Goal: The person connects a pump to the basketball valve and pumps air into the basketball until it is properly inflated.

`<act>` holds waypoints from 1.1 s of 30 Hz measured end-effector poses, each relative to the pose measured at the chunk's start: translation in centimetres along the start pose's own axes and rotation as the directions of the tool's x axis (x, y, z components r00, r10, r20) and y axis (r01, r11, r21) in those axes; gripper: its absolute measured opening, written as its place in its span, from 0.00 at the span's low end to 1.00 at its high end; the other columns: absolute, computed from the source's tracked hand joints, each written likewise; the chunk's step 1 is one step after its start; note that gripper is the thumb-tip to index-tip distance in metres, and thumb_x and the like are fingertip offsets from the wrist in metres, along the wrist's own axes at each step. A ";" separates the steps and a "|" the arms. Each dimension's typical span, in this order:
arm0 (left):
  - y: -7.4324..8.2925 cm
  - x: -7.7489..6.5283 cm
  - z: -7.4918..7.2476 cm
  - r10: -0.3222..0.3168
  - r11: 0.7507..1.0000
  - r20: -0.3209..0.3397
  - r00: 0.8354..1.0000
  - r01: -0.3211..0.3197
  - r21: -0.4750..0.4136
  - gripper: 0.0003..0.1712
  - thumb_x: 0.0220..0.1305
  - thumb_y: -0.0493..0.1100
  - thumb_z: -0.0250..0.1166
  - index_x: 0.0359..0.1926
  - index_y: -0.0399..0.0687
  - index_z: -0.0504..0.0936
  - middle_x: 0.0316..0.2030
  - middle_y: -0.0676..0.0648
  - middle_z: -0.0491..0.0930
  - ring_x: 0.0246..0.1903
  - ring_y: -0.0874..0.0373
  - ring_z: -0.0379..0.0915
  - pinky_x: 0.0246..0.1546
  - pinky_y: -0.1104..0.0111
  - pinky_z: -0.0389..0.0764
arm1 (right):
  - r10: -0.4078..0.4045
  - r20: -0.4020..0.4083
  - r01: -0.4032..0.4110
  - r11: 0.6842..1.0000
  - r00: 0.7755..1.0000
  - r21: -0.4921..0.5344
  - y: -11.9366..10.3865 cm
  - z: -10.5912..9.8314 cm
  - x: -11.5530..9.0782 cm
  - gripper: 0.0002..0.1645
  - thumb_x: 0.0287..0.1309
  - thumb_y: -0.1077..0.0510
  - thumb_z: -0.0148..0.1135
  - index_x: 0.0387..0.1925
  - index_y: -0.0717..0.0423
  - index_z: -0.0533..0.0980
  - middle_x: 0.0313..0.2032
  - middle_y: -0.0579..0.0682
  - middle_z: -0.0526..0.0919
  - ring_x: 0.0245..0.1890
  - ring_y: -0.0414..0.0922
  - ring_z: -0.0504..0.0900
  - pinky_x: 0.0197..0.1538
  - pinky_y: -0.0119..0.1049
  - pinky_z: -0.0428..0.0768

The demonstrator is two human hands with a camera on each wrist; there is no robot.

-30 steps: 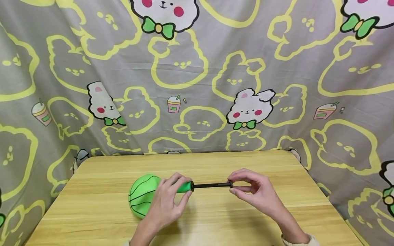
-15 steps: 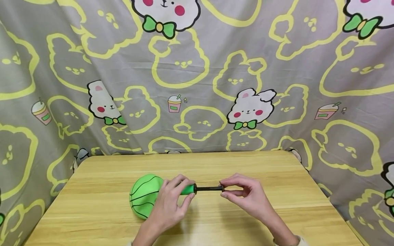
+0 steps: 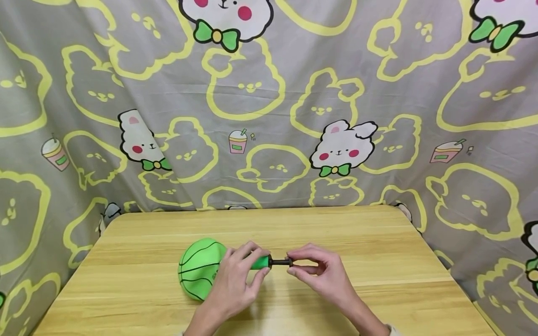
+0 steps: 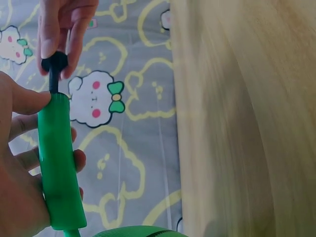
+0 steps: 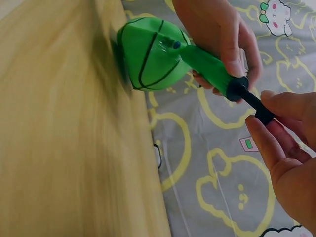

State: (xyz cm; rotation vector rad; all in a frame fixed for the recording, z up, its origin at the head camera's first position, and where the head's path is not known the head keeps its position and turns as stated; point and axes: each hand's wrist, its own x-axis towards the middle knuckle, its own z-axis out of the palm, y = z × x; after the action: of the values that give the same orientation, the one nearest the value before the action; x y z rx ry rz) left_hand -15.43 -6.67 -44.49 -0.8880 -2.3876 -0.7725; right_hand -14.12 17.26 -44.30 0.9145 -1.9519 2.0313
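My left hand grips the green barrel of a small hand pump, its fingers wrapped around it. The thumb and fingers of my right hand pinch the black knob at the end of the pump's rod, and a short length of black rod shows between knob and barrel. At the pump's other end is a green ball with black basketball lines. In the right wrist view the ball looks dented, and the pump's nozzle end meets it at a small dark spot.
A light wood-grain table lies under the hands. Behind it and along both sides hangs a grey curtain printed with yellow outlines and white rabbits.
My right hand has moved left, pushing the rod into the barrel, so less of it shows. The left hand and ball have shifted slightly right.
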 end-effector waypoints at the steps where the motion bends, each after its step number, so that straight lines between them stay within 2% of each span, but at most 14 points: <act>1: 0.1 0.0 0.1 0.002 1.000 0.003 1.000 -0.002 -0.002 0.15 0.62 0.47 0.72 0.51 0.57 0.85 0.45 0.58 0.80 0.44 0.64 0.78 0.45 0.64 0.71 | -0.001 0.001 0.001 1.000 1.000 0.003 0.1 0.1 -0.1 0.18 0.55 0.76 0.70 0.49 0.74 0.81 0.45 0.71 0.82 0.49 0.52 0.86 0.44 0.47 0.84; 9: 0.7 0.0 0.9 0.034 0.999 -0.003 0.999 -0.034 -0.012 0.15 0.61 0.47 0.73 0.49 0.57 0.85 0.43 0.58 0.80 0.42 0.65 0.78 0.45 0.63 0.71 | 0.002 0.016 -0.002 1.000 1.000 0.000 0.5 0.4 -0.4 0.17 0.56 0.75 0.71 0.48 0.75 0.81 0.45 0.69 0.83 0.49 0.52 0.86 0.45 0.48 0.84; 11: 0.6 0.0 0.9 0.031 0.999 0.000 1.000 -0.031 -0.015 0.15 0.62 0.47 0.73 0.50 0.58 0.85 0.44 0.59 0.80 0.42 0.65 0.78 0.45 0.63 0.71 | 0.037 0.014 -0.037 0.999 0.999 -0.010 0.4 0.4 -0.4 0.16 0.56 0.73 0.71 0.48 0.73 0.81 0.45 0.66 0.83 0.49 0.52 0.86 0.45 0.47 0.84; 16: 0.1 -0.1 0.6 0.015 0.999 -0.002 1.000 -0.015 -0.037 0.15 0.62 0.47 0.73 0.49 0.57 0.85 0.44 0.60 0.80 0.43 0.65 0.77 0.46 0.62 0.73 | 0.164 0.035 -0.160 0.983 0.986 -0.088 -0.2 0.4 0.2 0.14 0.59 0.67 0.73 0.47 0.58 0.82 0.46 0.56 0.83 0.50 0.52 0.85 0.46 0.44 0.85; 18: -0.1 -0.1 0.4 0.009 0.999 -0.006 1.000 -0.009 -0.053 0.15 0.61 0.47 0.74 0.49 0.56 0.86 0.44 0.61 0.80 0.43 0.65 0.77 0.47 0.61 0.74 | 0.190 0.053 -0.182 0.975 0.980 -0.124 -0.5 0.4 0.7 0.14 0.60 0.66 0.73 0.46 0.54 0.82 0.46 0.53 0.83 0.49 0.51 0.85 0.46 0.43 0.85; 25: -0.7 0.0 0.0 -0.014 0.995 -0.003 1.000 0.013 -0.102 0.15 0.63 0.47 0.72 0.51 0.57 0.85 0.45 0.62 0.80 0.45 0.67 0.77 0.47 0.61 0.75 | 0.218 0.095 -0.197 0.961 0.971 -0.194 -1.5 0.1 2.1 0.15 0.58 0.66 0.75 0.45 0.52 0.82 0.45 0.52 0.83 0.47 0.50 0.86 0.44 0.41 0.86; 33: -1.3 0.1 -0.7 -0.032 0.996 -0.013 0.999 0.031 -0.087 0.14 0.64 0.48 0.72 0.51 0.58 0.85 0.46 0.62 0.80 0.46 0.65 0.77 0.47 0.60 0.75 | 0.216 0.092 -0.193 0.959 0.972 -0.209 -2.7 -1.4 2.2 0.15 0.57 0.66 0.75 0.45 0.53 0.81 0.44 0.53 0.83 0.47 0.51 0.86 0.44 0.41 0.86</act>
State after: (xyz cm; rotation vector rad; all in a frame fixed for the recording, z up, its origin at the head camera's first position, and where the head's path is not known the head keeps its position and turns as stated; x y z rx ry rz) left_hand -16.24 -7.92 -44.41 -0.8784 -2.3763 -0.8983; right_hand -14.87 18.31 -40.77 0.8295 -2.3503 1.8756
